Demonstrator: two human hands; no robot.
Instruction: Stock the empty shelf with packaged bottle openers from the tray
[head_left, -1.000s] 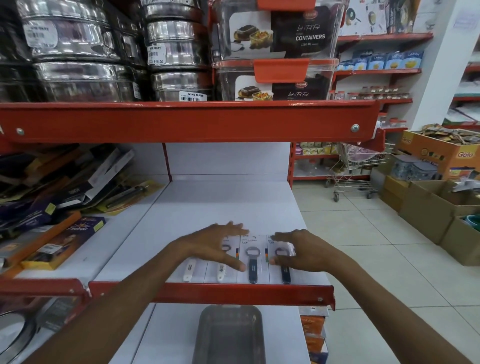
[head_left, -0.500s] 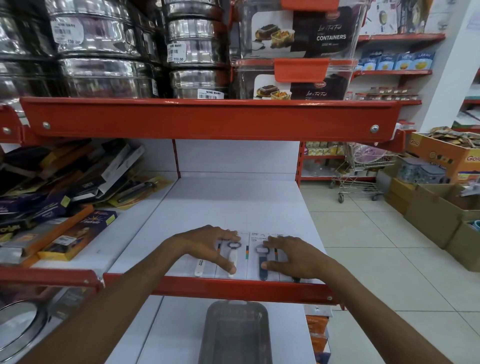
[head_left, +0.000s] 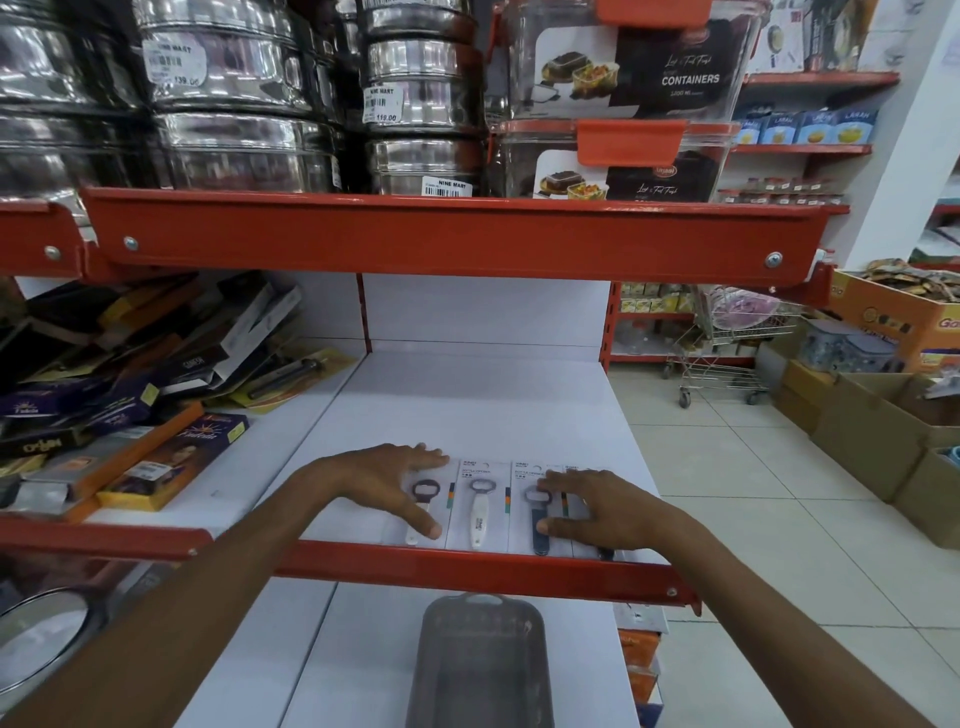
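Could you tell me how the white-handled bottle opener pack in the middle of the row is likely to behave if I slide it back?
The white-handled opener pack lies flat on the smooth white shelf, so it should probably slide easily rather than roll or tip. Its thin card backing likely flexes if lifted by a corner. It touches neighbouring packs, so pushing may nudge them.

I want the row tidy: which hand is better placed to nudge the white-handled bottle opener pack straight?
Probably the left hand: its thumb lies right beside the white-handled bottle opener pack.

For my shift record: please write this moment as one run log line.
step: lining up openers | left hand: flat on packs | right hand: flat on packs | bottle openers: row at shelf front | tray: below, looks empty
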